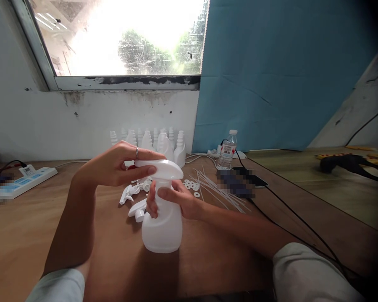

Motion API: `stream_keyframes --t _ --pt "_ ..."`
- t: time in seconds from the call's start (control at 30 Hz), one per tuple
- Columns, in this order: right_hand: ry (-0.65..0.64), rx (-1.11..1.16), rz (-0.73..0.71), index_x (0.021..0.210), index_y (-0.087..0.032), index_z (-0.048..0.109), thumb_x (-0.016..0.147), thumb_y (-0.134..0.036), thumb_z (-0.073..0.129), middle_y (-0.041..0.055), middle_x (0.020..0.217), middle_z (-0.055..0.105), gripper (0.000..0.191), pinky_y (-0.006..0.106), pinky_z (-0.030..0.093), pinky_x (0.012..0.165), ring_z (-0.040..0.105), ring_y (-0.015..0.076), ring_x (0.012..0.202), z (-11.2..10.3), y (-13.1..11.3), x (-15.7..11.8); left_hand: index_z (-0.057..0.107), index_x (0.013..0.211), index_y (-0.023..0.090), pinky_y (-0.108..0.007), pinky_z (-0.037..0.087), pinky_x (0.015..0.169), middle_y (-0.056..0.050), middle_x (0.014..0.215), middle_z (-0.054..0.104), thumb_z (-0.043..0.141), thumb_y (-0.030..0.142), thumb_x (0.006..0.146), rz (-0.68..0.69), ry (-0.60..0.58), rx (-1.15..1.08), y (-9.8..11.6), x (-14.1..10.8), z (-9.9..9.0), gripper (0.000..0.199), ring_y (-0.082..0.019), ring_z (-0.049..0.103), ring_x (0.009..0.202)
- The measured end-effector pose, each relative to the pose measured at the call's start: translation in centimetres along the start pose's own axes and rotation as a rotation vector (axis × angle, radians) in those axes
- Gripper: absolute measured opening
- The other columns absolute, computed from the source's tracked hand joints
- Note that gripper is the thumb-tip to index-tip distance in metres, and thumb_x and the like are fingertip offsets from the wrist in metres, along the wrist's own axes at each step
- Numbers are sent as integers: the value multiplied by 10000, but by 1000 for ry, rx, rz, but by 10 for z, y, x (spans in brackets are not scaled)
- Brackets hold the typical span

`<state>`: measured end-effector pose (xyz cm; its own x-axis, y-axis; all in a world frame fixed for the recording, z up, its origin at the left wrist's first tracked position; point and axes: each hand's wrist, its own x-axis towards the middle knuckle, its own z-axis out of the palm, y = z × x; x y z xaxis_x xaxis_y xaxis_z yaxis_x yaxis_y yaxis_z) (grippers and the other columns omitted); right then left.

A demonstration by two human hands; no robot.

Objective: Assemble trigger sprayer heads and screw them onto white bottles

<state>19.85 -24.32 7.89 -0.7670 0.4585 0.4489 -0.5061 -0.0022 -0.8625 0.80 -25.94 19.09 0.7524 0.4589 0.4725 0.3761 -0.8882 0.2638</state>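
Observation:
A white translucent spray bottle stands upright on the brown table in front of me. On its neck sits a white trigger spray head. My left hand, with a ring on one finger, is closed over the rear of this head from above, thumb along its side. Lower down, my right hand wraps round the bottle's neck, thumb across the front; the trigger is hidden. Behind and left of the bottle lie loose spray heads. To the right are small white washers and thin white tubes.
Several white bottles without heads stand against the wall. A clear water bottle is at back right, near blurred dark objects and a black cable. A power strip lies at the left.

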Motion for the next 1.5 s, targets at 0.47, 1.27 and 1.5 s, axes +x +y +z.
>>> stream_keyframes --t 0.47,1.27,1.5 --pt "-135 132 3 917 -115 584 851 -542 589 59 709 604 431 343 450 670 579 172 643 -8 4 2 673 1183 127 -128 353 436 32 590 565 566 237 913 -12 -17 27 5 0 -1 311 -46 400 470" --pt "-133 178 -17 1024 -110 564 844 -598 552 73 726 623 520 355 442 656 581 188 624 -12 9 1 634 1251 165 -114 409 508 24 662 627 538 243 933 -35 -67 9 3 0 0 342 -51 466 523" --pt "-124 181 -25 1005 -129 542 861 -557 580 58 702 609 453 349 445 614 569 174 586 -13 13 -2 672 1201 161 -110 410 505 28 650 594 554 283 923 -57 -47 54 8 -1 -1 326 -51 451 525"
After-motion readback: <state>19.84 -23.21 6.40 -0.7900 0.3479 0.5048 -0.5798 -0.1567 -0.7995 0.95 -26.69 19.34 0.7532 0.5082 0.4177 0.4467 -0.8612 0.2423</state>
